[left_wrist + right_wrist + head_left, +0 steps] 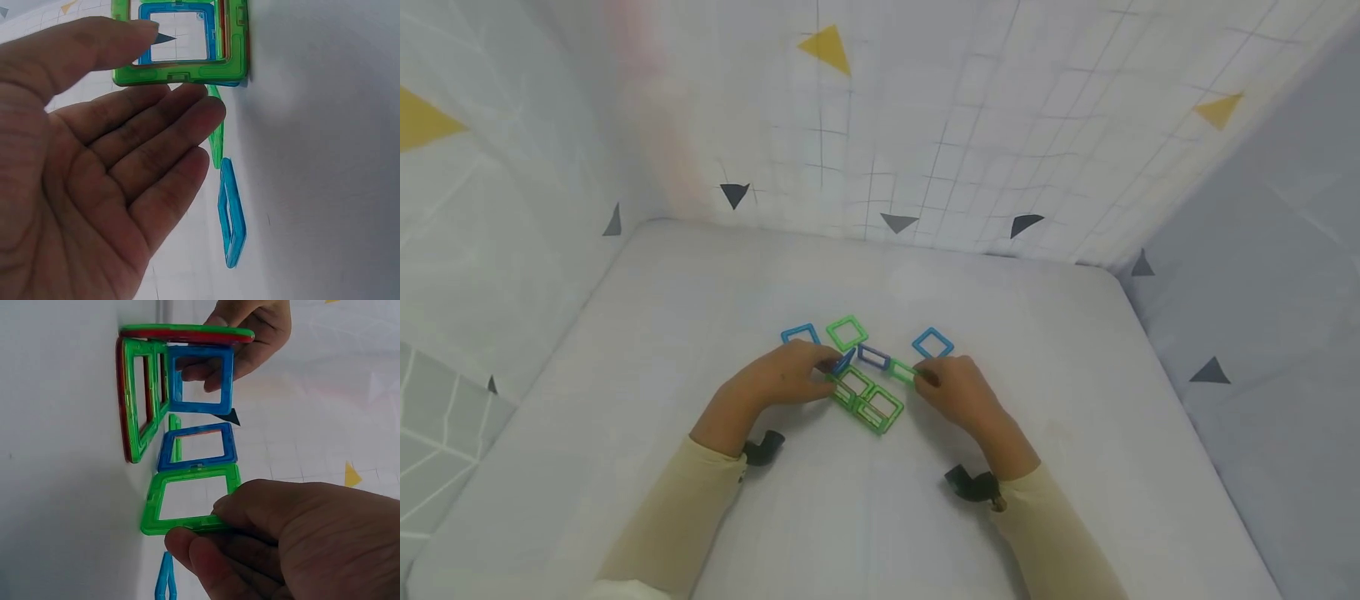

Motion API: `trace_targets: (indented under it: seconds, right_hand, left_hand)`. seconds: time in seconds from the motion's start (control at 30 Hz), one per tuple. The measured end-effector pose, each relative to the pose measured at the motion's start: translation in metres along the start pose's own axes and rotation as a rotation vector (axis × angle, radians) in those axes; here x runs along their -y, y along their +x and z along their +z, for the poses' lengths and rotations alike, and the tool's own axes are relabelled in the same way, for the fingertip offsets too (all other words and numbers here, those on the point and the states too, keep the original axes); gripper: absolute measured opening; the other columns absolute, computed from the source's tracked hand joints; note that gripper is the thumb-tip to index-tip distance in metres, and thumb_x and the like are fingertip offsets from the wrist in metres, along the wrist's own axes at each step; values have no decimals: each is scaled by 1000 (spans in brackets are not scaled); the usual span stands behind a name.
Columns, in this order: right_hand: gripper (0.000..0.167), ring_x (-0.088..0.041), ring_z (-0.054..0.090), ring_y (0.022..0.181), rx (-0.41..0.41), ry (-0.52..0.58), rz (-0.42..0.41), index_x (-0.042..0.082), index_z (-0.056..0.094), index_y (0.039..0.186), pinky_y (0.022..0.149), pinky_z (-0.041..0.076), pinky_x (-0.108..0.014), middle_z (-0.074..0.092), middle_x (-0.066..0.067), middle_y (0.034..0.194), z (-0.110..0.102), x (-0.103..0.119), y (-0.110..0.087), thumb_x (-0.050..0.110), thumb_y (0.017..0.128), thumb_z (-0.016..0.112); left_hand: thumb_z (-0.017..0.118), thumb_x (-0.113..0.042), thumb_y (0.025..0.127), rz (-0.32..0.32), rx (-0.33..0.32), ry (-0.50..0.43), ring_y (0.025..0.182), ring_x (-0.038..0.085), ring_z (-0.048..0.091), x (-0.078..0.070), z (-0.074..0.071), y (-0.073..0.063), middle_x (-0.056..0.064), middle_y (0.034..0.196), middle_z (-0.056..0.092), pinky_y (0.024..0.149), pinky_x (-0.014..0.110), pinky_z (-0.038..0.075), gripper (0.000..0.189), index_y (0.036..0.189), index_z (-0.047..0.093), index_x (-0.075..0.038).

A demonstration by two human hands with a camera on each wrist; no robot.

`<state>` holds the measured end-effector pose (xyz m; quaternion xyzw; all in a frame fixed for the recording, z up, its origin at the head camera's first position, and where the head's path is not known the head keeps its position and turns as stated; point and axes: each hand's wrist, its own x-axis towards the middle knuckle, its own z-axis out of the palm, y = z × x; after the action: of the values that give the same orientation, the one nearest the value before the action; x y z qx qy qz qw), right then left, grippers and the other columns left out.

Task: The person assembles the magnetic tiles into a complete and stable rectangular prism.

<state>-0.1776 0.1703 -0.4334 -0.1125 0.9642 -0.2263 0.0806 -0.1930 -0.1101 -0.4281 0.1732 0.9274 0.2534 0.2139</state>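
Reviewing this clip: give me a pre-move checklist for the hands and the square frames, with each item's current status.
1. Right hand pinching the green frame: ok.
2. Green frame edge to edge with the dark blue frame: ok.
3. Dark blue frame touching the two-frame green base: not ok; a gap shows.
4. Left hand holding the upright blue frame firmly: cannot tell.
5. Loose blue frame free of the right hand: cannot tell; they overlap in the head view.
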Motion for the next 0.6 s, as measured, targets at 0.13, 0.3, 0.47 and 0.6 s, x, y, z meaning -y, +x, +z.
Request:
trace_targets:
  seconds: [0.13, 0.3, 0.47, 0.6]
  right_hand:
    - [22, -14, 59, 80, 1, 14, 5, 13, 76, 112, 72, 53, -29, 73, 2, 98, 2, 2, -3, 21, 93, 67]
    - [21, -13, 60, 80, 12, 44, 10, 13, 76, 111, 73, 54, -29, 73, 3, 99, 4, 3, -5, 21, 93, 67]
    - [22, -13, 60, 78, 22, 66, -6, 11, 76, 110, 71, 54, -28, 74, 2, 98, 6, 4, -7, 19, 93, 66]
    - [21, -12, 60, 77, 18, 46, 0, 11, 76, 109, 69, 54, -27, 74, 2, 97, 6, 7, -8, 20, 93, 67]
  left_hand:
    - [70, -32, 91, -4, 1, -4, 124, 19, 56, -1, 1, 1, -2, 132, 63, 105, 43, 48, 51, 139, 59, -18]
    - [71, -31, 91, -4, -4, -3, 125, 19, 55, -2, 1, 0, -2, 133, 62, 106, 43, 47, 51, 139, 59, -18]
    - [70, -30, 92, -3, -4, 9, 126, 20, 54, -3, 1, -1, -1, 134, 62, 107, 44, 47, 50, 139, 58, -17]
    - [70, -29, 93, 3, -4, 11, 124, 20, 56, -3, 2, -1, 0, 131, 63, 105, 43, 48, 49, 139, 59, -16]
